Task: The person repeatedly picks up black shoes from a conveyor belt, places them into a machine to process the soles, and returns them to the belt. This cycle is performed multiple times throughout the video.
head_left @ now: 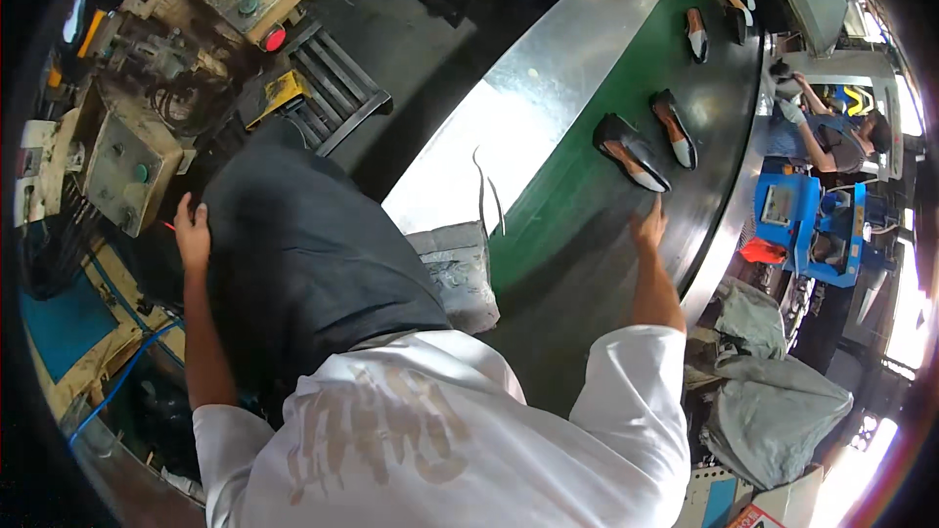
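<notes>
My right hand (648,223) reaches over the conveyor belt (567,279), its index finger stretched out at the tip of a dark slip-on shoe (634,152) with a light toe and brown inside. Whether the finger touches the shoe is not clear. A matching shoe (675,129) lies just beyond it on the belt. My left hand (193,232) hangs beside my dark-trousered leg, fingers apart. A thin red thing (169,226) shows by its fingers; I cannot tell whether it is held.
Farther up the belt lie a shoe (695,35) and several more. A metal ledge (528,88) borders the belt; a grey block (458,274) with thin strips sits by my lap. Worn machinery (127,171) stands left. Across the belt, a person (831,142) works near a blue machine (807,225).
</notes>
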### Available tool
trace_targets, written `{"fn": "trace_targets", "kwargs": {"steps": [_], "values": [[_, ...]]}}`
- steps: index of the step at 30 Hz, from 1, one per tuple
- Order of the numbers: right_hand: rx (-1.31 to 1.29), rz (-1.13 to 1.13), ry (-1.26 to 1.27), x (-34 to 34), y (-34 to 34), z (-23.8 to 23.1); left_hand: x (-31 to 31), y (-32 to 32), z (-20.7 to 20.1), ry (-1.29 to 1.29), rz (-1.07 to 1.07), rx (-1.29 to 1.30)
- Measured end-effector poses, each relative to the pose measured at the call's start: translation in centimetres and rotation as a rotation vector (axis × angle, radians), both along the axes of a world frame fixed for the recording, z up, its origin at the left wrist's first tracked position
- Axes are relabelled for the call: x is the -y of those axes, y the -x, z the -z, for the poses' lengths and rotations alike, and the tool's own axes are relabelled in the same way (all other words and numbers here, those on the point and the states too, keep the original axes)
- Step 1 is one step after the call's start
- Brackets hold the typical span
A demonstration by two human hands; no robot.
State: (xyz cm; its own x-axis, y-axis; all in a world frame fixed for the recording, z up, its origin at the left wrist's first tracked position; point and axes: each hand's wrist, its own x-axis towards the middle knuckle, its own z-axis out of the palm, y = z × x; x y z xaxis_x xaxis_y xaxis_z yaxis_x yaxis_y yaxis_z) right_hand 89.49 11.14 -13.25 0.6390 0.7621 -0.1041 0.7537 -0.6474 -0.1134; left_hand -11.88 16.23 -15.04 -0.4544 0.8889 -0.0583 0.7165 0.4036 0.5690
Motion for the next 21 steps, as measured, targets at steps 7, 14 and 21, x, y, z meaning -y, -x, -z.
{"fn": "trace_targets", "kwargs": {"steps": [7,14,21], "values": [[0.1,-0.051,0.296,-12.3,-0.2,-1.6,7.7,2.7,-5.6,0.068,-0.126,0.04],[-0.465,-0.158,0.171,-11.1,-1.8,0.9,13.3,2.0,-11.1,0.118,-0.255,0.171],[-0.684,0.165,-0.339,-1.0,8.2,7.2,1.7,-11.5,-10.3,-0.143,0.017,0.571]]}}
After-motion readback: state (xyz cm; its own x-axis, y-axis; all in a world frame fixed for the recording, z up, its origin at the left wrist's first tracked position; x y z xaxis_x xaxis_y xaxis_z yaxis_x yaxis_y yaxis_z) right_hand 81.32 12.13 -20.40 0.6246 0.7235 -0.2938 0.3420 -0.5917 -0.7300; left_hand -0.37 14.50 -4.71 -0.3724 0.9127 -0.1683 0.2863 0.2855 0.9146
